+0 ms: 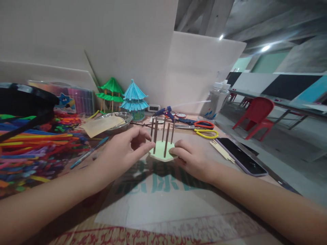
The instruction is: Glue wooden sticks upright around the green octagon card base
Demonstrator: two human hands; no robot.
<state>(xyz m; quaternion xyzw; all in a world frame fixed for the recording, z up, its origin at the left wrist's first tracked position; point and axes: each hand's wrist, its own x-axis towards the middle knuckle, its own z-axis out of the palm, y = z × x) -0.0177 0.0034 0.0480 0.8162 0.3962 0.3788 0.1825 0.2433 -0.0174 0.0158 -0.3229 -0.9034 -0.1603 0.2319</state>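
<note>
A light-green hexagonal base (161, 154) with several upright brown sticks (167, 140) stands on the mat in front of me. My left hand (130, 146) is at its left side, thumb and forefinger curved and a little apart, the thumb tip by the base's edge and the closest stick. Curled fingers of my right hand (191, 156) grip the base's right edge; its thumb is hidden. Behind the base lies a blue hot glue gun (165, 111) with a pale glue stick in it.
Bundles of coloured pipe cleaners (33, 146) fill the left. A green model pavilion (111, 92) and a blue one (135, 97) stand behind. Yellow-and-red-handled scissors (206, 132), a phone (241, 156) and a clear bottle (213, 102) lie or stand to the right. A blue pen (89, 153) lies left.
</note>
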